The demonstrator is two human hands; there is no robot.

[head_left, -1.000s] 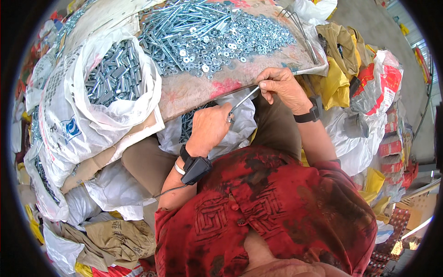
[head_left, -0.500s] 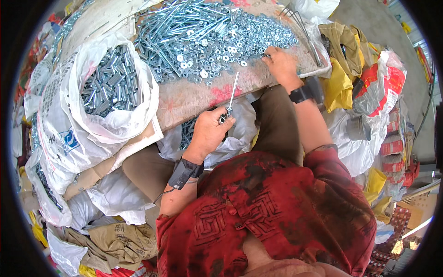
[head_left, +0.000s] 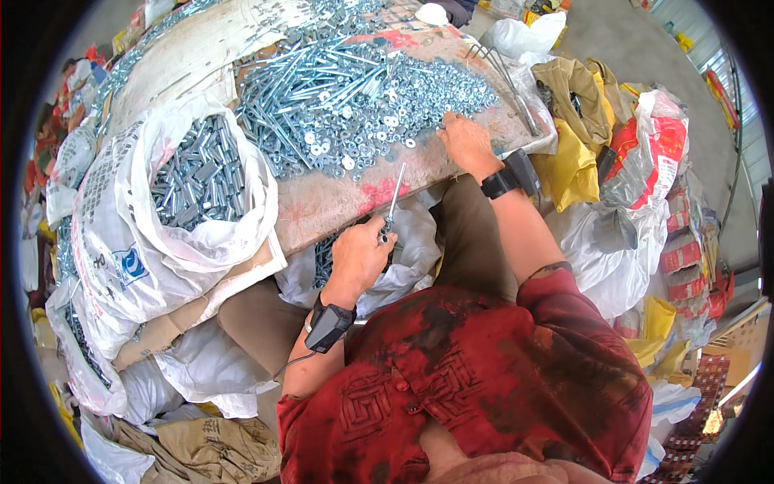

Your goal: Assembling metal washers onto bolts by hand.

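Observation:
My left hand (head_left: pixel 357 256) is closed around the lower end of a long, thin metal bolt (head_left: pixel 397 192), its shank pointing up and away past the table's near edge. A darker fitting shows at my fingertips, partly covered by them. At the right side of the hardware heap, my right hand (head_left: pixel 468 147) has its fingers drawn together beside the small nuts (head_left: pixel 455 93); whatever is in them is hidden. Flat washers (head_left: pixel 348 162) lie along the heap's near edge, and long bolts (head_left: pixel 294 81) are piled at its left.
A white woven sack (head_left: pixel 101 242) full of metal sleeves (head_left: pixel 197 181) stands on the left. Below the table edge (head_left: pixel 322 198), a white bag (head_left: pixel 415 246) sits between my knees. Bent metal rods (head_left: pixel 516 93) lie at the table's right, near a yellow bag (head_left: pixel 574 161).
The view has shifted, showing more of the table's far side. My left hand still grips the bolt, its fingers turned slightly. My right hand stays at the nuts, its fingers drawn closer together.

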